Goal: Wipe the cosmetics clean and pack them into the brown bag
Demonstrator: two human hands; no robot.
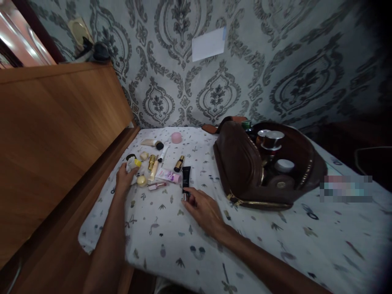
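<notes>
My right hand [203, 207] pinches the silver cap end of a black squeeze tube [186, 177] that lies on the patterned sheet. At the left, my left hand [124, 177] is closed on a crumpled white tissue [131, 164], with a yellow lid [137, 163] against it; whether the fingers hold that too I cannot tell. Between the hands lie a white-and-pink tube [168, 175], a pink lip gloss [157, 186], a slim beige tube [154, 169], a gold lipstick [151, 162], a black-and-gold bottle [179, 163] and a small cream-yellow jar [141, 181].
A brown leather bag [235, 163] stands unzipped at the right, with jars and bottles inside. Farther back are a beige tube with a black cap [149, 142] and a pink dome-shaped item [176, 138]. A wooden panel [61, 134] borders the left; a papered wall [183, 90] rises behind.
</notes>
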